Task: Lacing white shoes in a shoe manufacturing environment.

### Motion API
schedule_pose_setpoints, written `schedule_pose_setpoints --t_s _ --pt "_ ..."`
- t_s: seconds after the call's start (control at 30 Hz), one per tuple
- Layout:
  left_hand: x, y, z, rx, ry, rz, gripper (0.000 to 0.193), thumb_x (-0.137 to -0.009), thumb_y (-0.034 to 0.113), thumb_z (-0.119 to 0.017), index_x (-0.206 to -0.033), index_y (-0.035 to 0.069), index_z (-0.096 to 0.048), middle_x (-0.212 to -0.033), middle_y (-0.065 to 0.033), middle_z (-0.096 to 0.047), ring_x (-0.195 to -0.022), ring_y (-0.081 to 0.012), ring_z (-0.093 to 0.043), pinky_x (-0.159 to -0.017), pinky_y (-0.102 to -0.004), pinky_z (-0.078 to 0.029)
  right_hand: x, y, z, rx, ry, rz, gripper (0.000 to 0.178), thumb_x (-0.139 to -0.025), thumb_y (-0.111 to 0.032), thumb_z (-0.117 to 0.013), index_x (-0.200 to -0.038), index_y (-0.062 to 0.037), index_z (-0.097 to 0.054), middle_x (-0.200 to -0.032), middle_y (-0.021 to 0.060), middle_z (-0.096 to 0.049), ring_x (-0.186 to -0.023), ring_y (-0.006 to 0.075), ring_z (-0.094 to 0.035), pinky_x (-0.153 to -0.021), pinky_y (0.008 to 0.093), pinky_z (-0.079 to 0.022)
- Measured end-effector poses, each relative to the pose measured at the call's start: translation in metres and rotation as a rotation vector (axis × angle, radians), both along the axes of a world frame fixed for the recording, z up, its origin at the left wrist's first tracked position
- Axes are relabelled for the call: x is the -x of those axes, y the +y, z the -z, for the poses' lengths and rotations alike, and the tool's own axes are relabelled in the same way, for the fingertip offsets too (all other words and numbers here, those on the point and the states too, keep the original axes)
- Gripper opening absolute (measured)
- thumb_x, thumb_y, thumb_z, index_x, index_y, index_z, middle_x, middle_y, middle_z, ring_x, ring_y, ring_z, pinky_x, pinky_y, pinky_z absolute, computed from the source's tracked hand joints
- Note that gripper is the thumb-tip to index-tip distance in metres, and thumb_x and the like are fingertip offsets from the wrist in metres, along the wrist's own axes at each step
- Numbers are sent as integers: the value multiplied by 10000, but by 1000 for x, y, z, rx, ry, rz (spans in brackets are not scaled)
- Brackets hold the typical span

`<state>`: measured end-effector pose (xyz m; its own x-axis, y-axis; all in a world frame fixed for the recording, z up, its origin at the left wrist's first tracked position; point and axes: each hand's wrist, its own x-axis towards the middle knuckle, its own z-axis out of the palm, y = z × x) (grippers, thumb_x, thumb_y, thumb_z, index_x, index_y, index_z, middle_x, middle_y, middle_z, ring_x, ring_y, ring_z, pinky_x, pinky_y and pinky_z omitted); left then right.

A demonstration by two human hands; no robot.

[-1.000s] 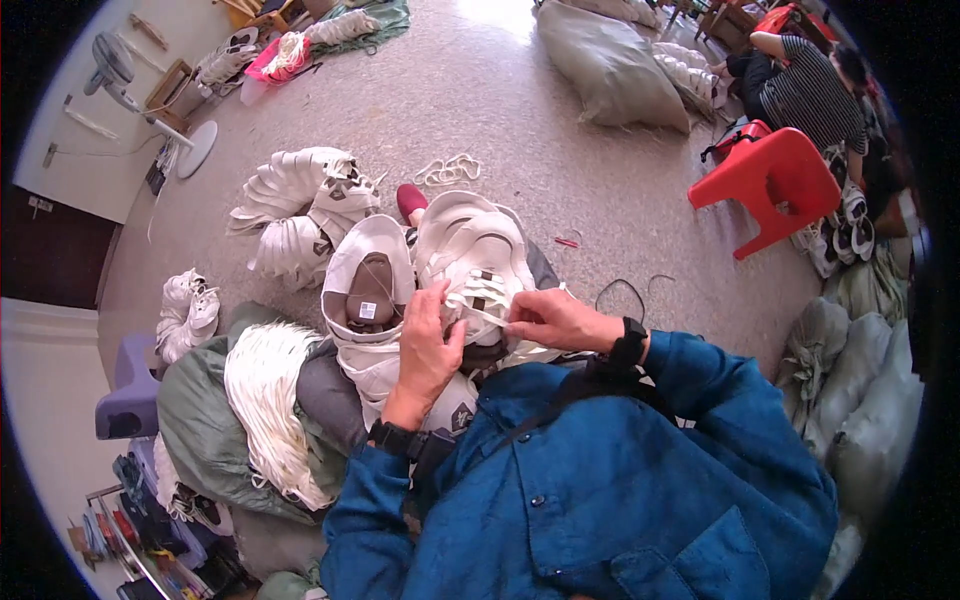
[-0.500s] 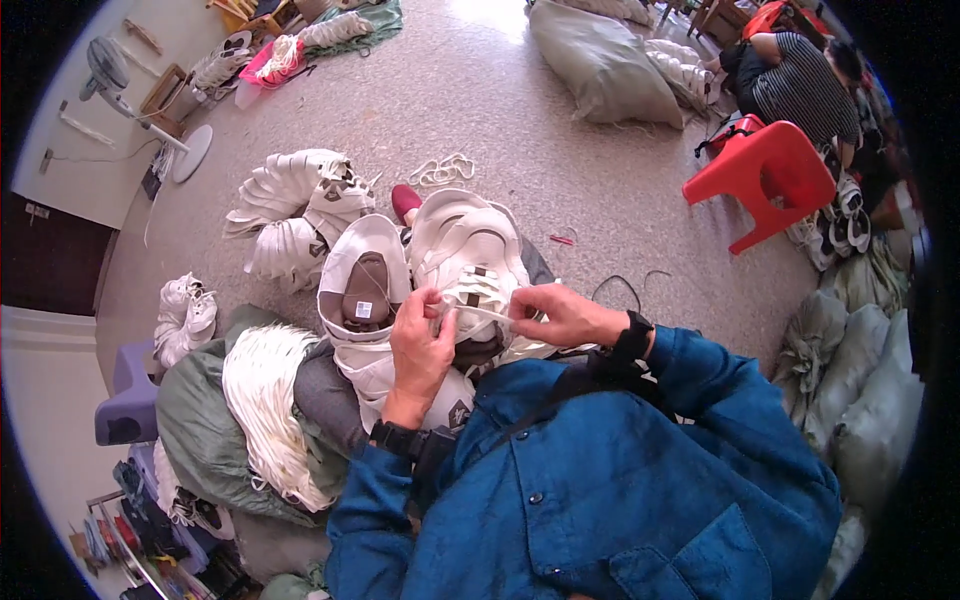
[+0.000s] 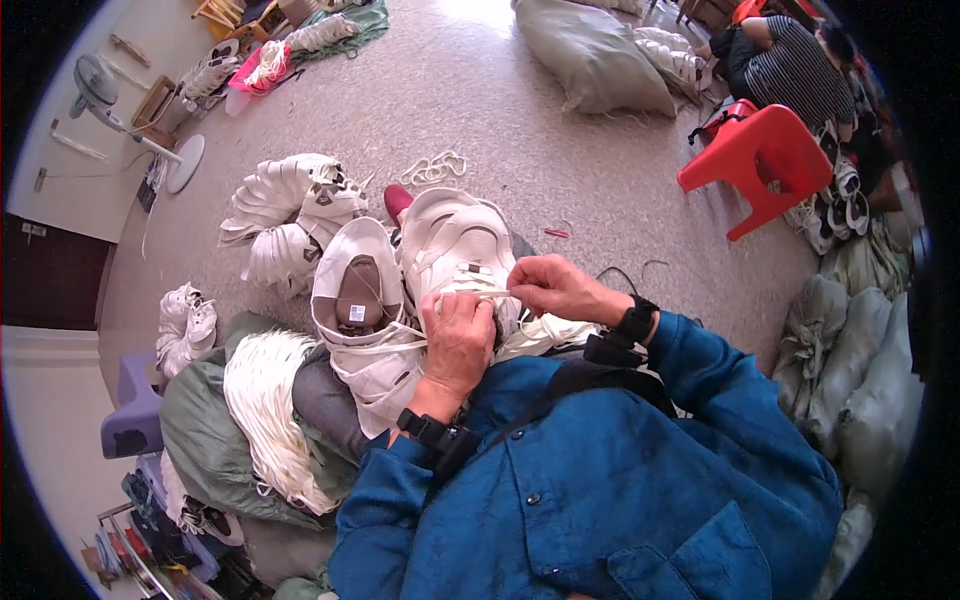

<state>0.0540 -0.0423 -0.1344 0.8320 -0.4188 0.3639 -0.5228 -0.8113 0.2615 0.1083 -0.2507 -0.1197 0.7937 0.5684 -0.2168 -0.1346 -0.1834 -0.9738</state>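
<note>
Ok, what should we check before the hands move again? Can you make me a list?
1. Right hand pinching the white lace: ok.
2. Left hand gripping the lace too: cannot tell, its own fingers hide that spot.
3. White shoe with its toe pointing away from the person: ok.
4. Both hands free: not ok, the right one is holding lace.
5. Bundle of white laces at the person's left: ok.
</note>
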Motion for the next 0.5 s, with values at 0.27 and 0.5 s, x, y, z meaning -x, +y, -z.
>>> schedule_pose_setpoints --t_s 0.27,0.5 --pt "-2 8 2 -81 -106 51 166 -804 110 -619 -962 90 -664 -910 -41 -595 -911 -217 -573 -1010 -463 -328 2 -15 -11 254 -81 -66 189 -917 -145 -595 -952 15 -689 -714 78 -657 -630 132 -601 -580 329 -487" --pt "7 50 -29 -121 -98 -63 249 -802 97 -594 -1039 77 -669 -891 -48 -595 -881 -212 -576 -1048 -502 -320 10 -33 -2 297 -216 -227 176 -916 -140 -595 -969 -1 -690 -744 110 -656 -662 176 -598 -631 341 -484"
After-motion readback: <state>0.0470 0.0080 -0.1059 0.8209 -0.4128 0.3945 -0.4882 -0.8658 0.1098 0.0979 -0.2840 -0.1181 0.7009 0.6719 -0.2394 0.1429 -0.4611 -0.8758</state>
